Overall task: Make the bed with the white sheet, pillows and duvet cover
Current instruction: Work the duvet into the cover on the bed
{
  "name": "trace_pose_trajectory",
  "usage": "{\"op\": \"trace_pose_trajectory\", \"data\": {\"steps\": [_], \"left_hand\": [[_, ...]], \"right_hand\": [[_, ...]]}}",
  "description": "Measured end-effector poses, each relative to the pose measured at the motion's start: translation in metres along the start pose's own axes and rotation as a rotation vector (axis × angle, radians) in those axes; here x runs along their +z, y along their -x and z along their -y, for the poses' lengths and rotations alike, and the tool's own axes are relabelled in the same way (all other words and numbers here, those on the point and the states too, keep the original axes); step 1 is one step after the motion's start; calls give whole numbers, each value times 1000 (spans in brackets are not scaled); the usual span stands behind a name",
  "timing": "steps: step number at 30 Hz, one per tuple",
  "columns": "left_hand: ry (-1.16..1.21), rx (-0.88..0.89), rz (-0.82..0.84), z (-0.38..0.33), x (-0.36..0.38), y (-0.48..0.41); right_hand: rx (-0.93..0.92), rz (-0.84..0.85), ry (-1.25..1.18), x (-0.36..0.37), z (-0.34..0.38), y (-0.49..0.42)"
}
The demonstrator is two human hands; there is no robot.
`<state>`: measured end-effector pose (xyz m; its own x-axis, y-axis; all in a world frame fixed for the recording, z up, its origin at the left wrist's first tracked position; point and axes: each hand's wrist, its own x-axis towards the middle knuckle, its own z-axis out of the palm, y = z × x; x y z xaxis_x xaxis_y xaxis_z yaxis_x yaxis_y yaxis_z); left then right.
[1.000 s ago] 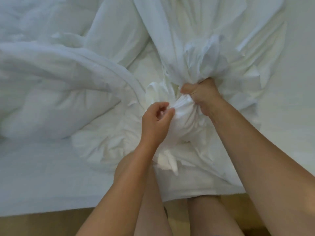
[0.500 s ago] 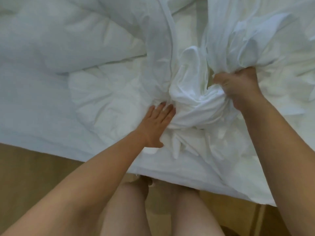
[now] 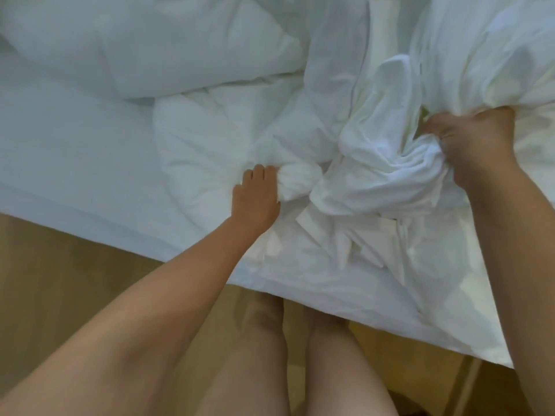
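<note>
White cotton fabric fills the upper two thirds of the frame. One duvet cover lies bunched at centre right, thin and heavily creased, with a twisted rope of cloth running roughly left to right between the two hands; its loose lower part spreads flat toward the lower right edge of the bed. One padded duvet lies left of centre, thicker and smoother, its nearest lobe tapering rightward into a gathered corner. A puffier white mass, pillow or further duvet, occupies the upper left; which it is cannot be told. One flat sheet covers the mattress at middle left, smooth, its edge running diagonally from middle left down to lower right. Two hands are in view. The left hand, at centre frame, has its fingers curled round the gathered corner of the duvet, clamped on it. The right hand, at upper right, is closed in a fist on a bunch of the duvet cover, lifting folds that rise toward the upper right corner. Two bare forearms extend from the lower edge. Two bare legs stand at bottom centre on one wooden floor, just beside the bed edge.
</note>
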<state>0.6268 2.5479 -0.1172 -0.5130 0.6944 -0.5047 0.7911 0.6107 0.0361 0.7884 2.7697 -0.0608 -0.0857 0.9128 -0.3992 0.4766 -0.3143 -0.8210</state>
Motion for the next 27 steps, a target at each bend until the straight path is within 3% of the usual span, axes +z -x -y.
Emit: {"op": "trace_pose_trajectory", "data": {"steps": [4,9,14,18,20,24,27], "left_hand": [[477,23,-225,-29,-57,-33],[831,98,-427,-84,-143,-65],[1052,139,-642,-155,-206,-89],[822,184,-347,-201,-170,-88],[772,232,-192,-193,-151,-83],[759,751,-111,-147,-143,-53],[312,1121,-285,-118,-129,-43]], "right_hand": [[7,19,23,5,-4,2],[-20,45,-1,4,2,22],[-203,55,-75,-12,20,41],[-212,47,126,-22,11,35],[-134,31,83,-25,2,33],[-113,-27,-164,-31,2,37],[-22,-38,-241,-32,-3,35]]}}
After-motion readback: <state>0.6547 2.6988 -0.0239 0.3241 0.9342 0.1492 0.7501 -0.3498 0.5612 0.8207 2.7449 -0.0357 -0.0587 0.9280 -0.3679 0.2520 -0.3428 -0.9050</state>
